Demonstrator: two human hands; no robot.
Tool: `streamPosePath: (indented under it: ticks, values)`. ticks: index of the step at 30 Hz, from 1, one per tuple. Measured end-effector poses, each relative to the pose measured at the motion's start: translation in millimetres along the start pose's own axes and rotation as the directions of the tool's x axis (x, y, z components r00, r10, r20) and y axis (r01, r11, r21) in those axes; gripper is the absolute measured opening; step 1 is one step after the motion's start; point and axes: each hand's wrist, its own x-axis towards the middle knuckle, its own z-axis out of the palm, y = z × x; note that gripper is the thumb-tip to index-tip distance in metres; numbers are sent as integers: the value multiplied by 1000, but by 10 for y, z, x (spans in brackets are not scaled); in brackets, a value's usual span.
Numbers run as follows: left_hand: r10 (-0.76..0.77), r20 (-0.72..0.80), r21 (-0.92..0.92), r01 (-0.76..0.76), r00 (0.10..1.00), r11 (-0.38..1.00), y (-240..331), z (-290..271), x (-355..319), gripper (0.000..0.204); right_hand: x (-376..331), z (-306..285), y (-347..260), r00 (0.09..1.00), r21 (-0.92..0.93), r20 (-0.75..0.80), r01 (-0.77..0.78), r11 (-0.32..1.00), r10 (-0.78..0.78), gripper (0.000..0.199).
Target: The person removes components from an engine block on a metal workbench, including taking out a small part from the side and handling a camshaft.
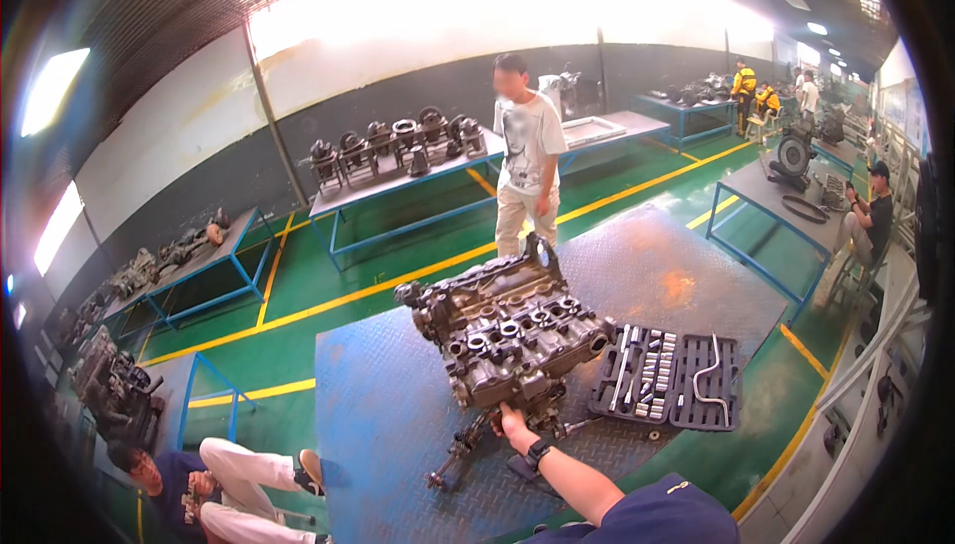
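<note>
A greasy engine block with its cylinder head (517, 330) stands on the steel-topped workbench (373, 385) before me. My right hand (512, 425), with a dark watch on its wrist, reaches to the engine's near lower side. Its fingers curl in at the dark parts there; what they grip is hidden. Left of the hand, a shaft-like metal part (458, 453) slants down to the bench. A thin metal rod (577, 428) sticks out right of the hand. An opened socket set (652, 375) lies to the right of the engine. My left hand is out of view.
Across the bench stands a person in a white T-shirt (527, 146). Another person (189, 489) sits low at the left. A small ring (654, 436) lies by the socket case. Blue-framed tables (468, 168) with engine parts line the wall; another table (761, 201) stands at right.
</note>
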Motion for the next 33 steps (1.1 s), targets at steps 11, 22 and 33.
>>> streamPosePath:
  ticks: [11, 22, 33]
  values:
    - [-108, -125, -76, 99, 986, 992, -1309, -259, -488, 19, -258, 212, -323, 690, -640, -146, 481, 600, -709, 26]
    - [-214, -136, -83, 204, 967, 975, -916, -302, -670, 17, 66, 17, 18, 915, -357, -130, 316, 879, -381, 40]
    - [-251, -90, -114, 240, 964, 964, -993, -303, -609, 15, -43, 44, -65, 891, -253, -84, 414, 875, -446, 35]
